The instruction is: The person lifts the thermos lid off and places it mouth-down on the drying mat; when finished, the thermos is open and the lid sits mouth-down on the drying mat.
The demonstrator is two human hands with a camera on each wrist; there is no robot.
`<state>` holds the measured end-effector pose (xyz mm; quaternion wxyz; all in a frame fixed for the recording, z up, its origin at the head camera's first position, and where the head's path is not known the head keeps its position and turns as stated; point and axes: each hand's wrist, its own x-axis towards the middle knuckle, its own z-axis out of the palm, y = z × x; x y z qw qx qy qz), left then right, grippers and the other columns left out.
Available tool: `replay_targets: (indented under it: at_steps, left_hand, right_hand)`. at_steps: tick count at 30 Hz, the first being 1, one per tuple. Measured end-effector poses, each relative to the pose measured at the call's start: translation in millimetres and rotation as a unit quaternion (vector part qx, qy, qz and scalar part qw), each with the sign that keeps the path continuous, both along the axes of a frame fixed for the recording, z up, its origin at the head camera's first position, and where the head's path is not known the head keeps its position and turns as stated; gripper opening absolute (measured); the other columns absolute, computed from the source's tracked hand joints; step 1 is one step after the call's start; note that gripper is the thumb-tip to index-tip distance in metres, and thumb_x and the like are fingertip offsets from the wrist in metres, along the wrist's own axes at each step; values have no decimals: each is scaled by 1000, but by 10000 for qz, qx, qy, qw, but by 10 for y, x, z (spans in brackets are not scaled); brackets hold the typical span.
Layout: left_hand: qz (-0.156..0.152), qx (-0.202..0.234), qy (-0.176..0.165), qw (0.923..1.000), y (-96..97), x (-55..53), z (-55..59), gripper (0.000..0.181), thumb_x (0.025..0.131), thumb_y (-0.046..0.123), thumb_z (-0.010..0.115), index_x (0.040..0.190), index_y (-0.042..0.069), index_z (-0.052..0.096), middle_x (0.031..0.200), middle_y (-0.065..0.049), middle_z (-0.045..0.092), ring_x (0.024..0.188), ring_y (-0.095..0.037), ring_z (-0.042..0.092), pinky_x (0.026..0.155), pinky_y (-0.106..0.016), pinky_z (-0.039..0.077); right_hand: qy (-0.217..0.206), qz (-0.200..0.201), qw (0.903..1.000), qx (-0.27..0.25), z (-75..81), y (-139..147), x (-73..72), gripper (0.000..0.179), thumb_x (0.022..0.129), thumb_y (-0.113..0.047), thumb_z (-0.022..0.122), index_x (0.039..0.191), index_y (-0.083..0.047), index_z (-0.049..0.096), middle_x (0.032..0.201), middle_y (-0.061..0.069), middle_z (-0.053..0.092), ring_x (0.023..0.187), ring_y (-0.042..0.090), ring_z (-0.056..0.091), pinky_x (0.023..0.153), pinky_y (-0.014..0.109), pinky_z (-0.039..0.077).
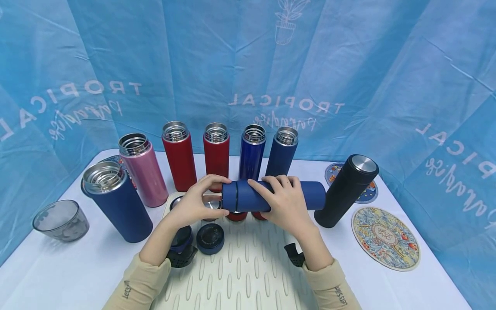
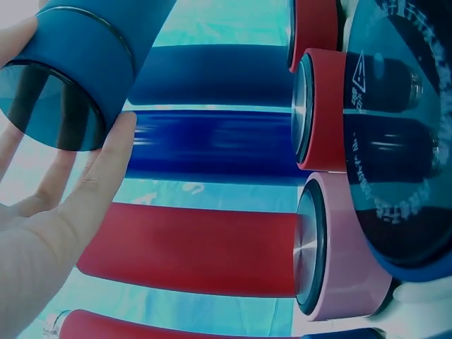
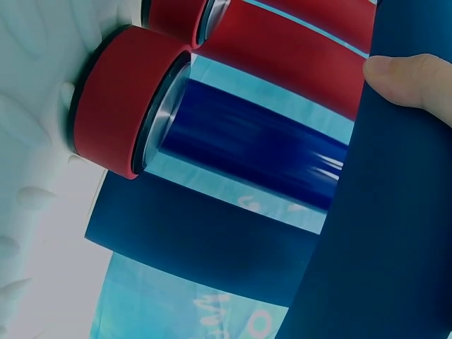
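Note:
A dark blue thermos bottle (image 1: 314, 196) lies level in the air above the cream ribbed mat (image 1: 242, 275). My left hand (image 1: 192, 201) grips its matching blue lid (image 1: 229, 197) at the left end, thumb and fingers spread around the rim. The lid sits on the bottle, a thin dark seam showing between them. Around the body, my right hand (image 1: 286, 203) holds from above; its thumb (image 3: 406, 79) presses the blue wall in the right wrist view. Below the left hand, a loose blue lid (image 1: 210, 240) rests on the mat.
Behind stand open bottles: a pink one (image 1: 146, 176), two red, a glossy blue one (image 1: 252, 159) and matte blue ones. A capped black bottle (image 1: 345, 193) stands right, near a round patterned coaster (image 1: 403, 247). Red lids (image 2: 325, 106) and a pink lid (image 2: 357, 247) line the mat. A glass bowl (image 1: 63, 224) sits left.

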<state>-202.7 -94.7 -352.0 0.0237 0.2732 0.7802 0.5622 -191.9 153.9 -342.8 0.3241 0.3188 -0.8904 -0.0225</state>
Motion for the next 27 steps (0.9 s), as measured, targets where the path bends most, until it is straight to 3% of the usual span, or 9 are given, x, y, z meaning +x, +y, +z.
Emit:
replay_targets:
  at_steps: [6, 12, 16, 21, 27]
  left_hand:
    - [131, -150, -533, 9984, -19, -14, -9, 61, 77, 15, 74, 130, 17, 44, 124, -15, 48, 106, -32, 54, 81, -40, 53]
    - [191, -400, -683, 9967, -30, -34, -25, 53, 86, 25, 65, 133, 17, 42, 123, -17, 47, 104, -32, 52, 78, -40, 53]
    - [169, -318, -745, 9966, -22, -26, -5, 60, 84, 24, 67, 136, 19, 38, 130, -15, 43, 110, -33, 49, 82, -43, 52]
    - [-95, -33, -534, 9985, -18, -27, -2, 76, 73, 15, 78, 137, 21, 37, 135, -10, 37, 118, -34, 42, 89, -46, 48]
    - [-355, 55, -124, 9993, -25, -24, -7, 64, 73, 7, 76, 128, 14, 46, 130, -10, 40, 113, -35, 43, 89, -45, 48]
  right_hand:
    - [-23, 19, 10000, 3, -12, -5, -7, 82, 60, -40, 84, 133, -29, 48, 113, 7, 58, 99, 29, 52, 84, 47, 40]
    - [23, 86, 10000, -30, -19, -5, -16, 81, 61, -48, 82, 132, -29, 49, 113, 7, 59, 98, 29, 54, 83, 47, 41]
    - [46, 151, 9998, -85, -27, -6, -22, 83, 59, -50, 82, 132, -29, 49, 111, 8, 60, 96, 29, 54, 81, 48, 41]
    - [48, 148, 9999, -73, -22, -4, -20, 82, 60, -50, 82, 132, -28, 49, 111, 8, 60, 95, 29, 54, 81, 48, 42]
    - [38, 117, 9999, -3, -19, -3, -17, 81, 61, -52, 80, 132, -29, 49, 111, 7, 60, 95, 29, 54, 81, 47, 42]
